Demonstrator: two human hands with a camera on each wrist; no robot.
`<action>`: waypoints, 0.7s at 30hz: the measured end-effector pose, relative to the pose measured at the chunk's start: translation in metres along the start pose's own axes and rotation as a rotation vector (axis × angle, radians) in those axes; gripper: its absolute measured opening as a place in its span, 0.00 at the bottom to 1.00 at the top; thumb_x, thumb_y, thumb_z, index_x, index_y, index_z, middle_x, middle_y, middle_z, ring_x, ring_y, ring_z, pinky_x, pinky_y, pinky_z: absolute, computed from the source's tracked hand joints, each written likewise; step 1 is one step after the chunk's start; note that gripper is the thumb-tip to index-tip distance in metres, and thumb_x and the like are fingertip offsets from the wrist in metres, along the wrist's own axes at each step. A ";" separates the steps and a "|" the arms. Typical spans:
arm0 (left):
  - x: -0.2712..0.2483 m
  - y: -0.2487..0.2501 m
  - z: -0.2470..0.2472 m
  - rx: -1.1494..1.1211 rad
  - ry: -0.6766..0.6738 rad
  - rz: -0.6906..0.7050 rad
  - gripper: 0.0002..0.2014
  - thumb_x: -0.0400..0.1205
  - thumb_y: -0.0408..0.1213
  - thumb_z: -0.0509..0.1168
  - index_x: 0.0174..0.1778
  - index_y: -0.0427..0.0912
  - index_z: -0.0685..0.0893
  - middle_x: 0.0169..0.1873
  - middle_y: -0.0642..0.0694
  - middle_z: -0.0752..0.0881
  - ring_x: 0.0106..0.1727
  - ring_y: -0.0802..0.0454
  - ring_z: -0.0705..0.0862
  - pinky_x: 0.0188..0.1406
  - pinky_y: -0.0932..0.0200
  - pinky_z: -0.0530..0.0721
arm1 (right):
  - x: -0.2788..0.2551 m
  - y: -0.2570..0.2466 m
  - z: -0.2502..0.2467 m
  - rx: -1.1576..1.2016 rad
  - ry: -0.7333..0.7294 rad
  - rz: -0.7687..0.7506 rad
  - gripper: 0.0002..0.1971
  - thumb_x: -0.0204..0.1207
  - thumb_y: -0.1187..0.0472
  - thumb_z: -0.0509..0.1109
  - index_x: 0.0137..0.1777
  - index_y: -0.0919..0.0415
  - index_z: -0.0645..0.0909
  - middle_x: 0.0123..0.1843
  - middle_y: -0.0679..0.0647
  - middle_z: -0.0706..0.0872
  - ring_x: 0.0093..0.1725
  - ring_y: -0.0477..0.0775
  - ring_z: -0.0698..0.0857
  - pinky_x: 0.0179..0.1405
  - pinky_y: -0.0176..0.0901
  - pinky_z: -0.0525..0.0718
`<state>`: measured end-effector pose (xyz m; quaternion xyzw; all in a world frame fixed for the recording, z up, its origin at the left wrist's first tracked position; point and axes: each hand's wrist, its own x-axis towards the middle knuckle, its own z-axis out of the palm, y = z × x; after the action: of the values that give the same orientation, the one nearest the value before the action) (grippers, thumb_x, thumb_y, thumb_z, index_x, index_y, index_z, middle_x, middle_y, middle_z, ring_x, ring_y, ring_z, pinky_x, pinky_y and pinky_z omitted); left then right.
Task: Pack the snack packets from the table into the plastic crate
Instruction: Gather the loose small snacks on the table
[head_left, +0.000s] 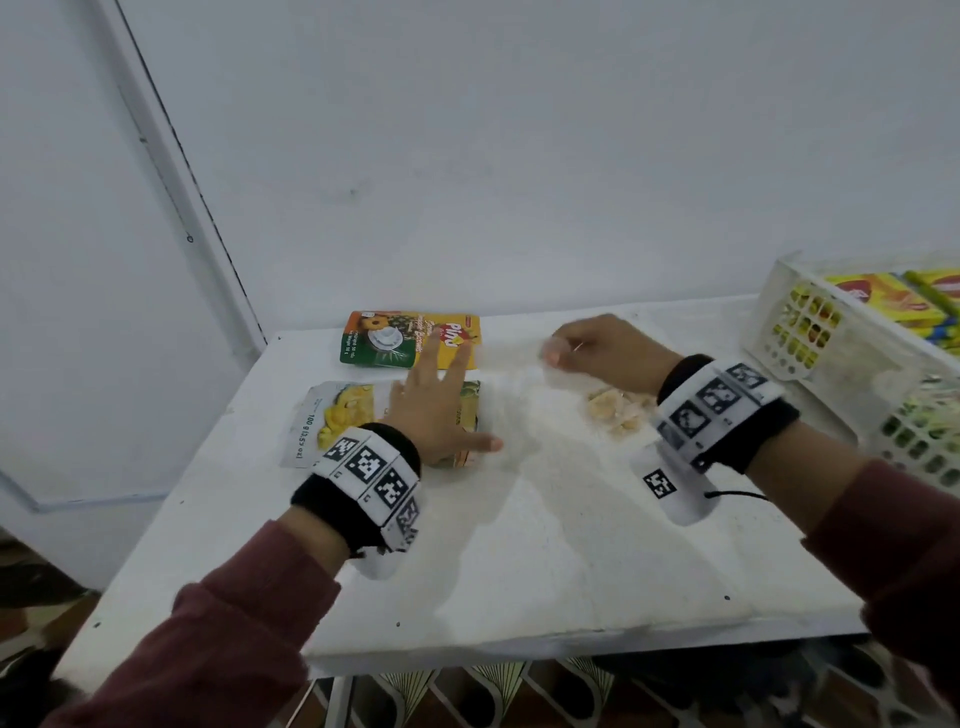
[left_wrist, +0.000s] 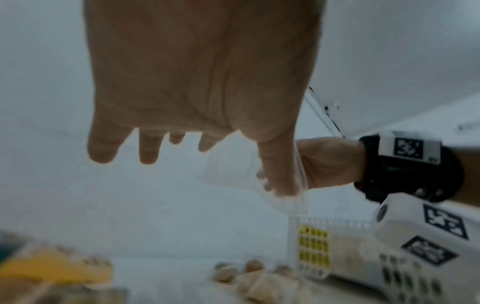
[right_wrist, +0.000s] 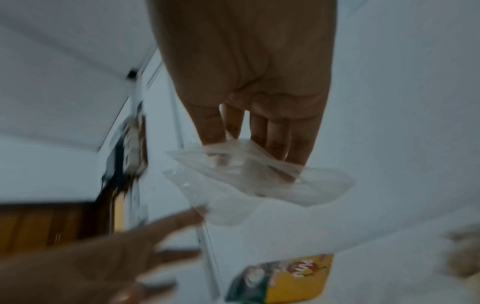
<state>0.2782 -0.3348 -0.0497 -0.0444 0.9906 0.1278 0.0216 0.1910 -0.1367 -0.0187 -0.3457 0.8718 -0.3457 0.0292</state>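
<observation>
White worktop (head_left: 519, 545) lies bare right in front of me, so I have room to move. A bit farther on, my left hand (head_left: 434, 410) hangs flat over the pale packet with yellow fruit on it (head_left: 332, 415). Its grip is wide open, with the fingers spread and nothing in it. I think it is ready to come down on that packet. I cannot tell if the palm touches it yet. On the other side, my right hand (head_left: 605, 353) has its grip pinched on the top edge of a clear bag (right_wrist: 249, 174). The bag hangs down from my fingers, and the pale snack pieces (head_left: 618, 410) sit low in it, near the worktop. I hold it by the top so the snacks stay inside. Next comes the green and yellow packet (head_left: 410, 338), lying flat near the back edge. Farthest to my right sits the white plastic crate (head_left: 810, 332). It has yellow boxes (head_left: 883, 301) in it, so some packing is done.
</observation>
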 end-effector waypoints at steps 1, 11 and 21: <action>0.000 0.009 0.000 -0.135 0.037 0.044 0.56 0.71 0.57 0.71 0.82 0.47 0.37 0.80 0.46 0.32 0.83 0.46 0.40 0.80 0.44 0.51 | -0.002 -0.007 -0.005 0.174 0.044 0.029 0.06 0.80 0.63 0.65 0.48 0.63 0.83 0.37 0.46 0.82 0.33 0.29 0.80 0.36 0.21 0.74; 0.013 0.033 0.008 -1.281 -0.059 0.042 0.14 0.82 0.36 0.63 0.63 0.45 0.72 0.50 0.48 0.85 0.49 0.51 0.86 0.54 0.58 0.81 | -0.031 -0.010 -0.008 0.920 0.084 0.283 0.10 0.83 0.64 0.57 0.49 0.61 0.80 0.46 0.59 0.89 0.38 0.56 0.89 0.40 0.46 0.89; 0.027 0.046 0.020 -1.373 0.164 -0.020 0.09 0.84 0.29 0.59 0.38 0.42 0.74 0.30 0.42 0.82 0.19 0.56 0.82 0.23 0.66 0.83 | -0.043 0.018 0.002 1.070 0.073 0.429 0.29 0.74 0.35 0.53 0.58 0.57 0.79 0.48 0.59 0.89 0.42 0.55 0.89 0.38 0.46 0.88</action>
<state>0.2477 -0.2873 -0.0590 -0.0668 0.6836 0.7218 -0.0851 0.2138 -0.1012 -0.0396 -0.0860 0.6268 -0.7365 0.2393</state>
